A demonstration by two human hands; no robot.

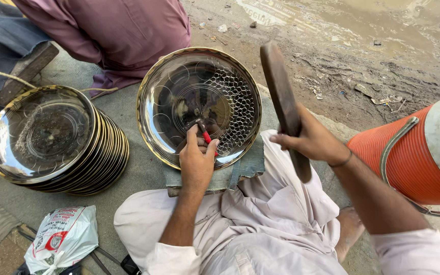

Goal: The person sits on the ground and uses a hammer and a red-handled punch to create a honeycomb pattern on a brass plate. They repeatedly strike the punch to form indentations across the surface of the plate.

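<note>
Pale trousers point(260, 224) of the seated person fill the bottom of the view, knees folded. Left hand point(197, 160) rests on the near rim of a round steel plate point(179, 91), its fingers point(193, 136) closed together around a small punch tool with a red grip point(205, 135), the tip set on the plate's surface. That plate lies tilted on a padded block point(245, 168) just ahead of the knees; a honeycomb pattern covers its right part, and circles mark the left. Right hand point(309, 140) is raised to the right of the plate, fingers clamped on a dark wooden mallet point(283, 102), which stands nearly upright and clear of the plate. A stack of similar plates point(52, 137) sits on the concrete floor point(138, 178) to the left, apart from the worked plate. An orange cooler with a white lid point(413, 158) lies at right, near the right forearm. A white plastic bag point(62, 237) lies at lower left. Another person in a maroon garment point(118, 30) sits beyond the plates. Muddy ground point(357, 56) extends behind.
</note>
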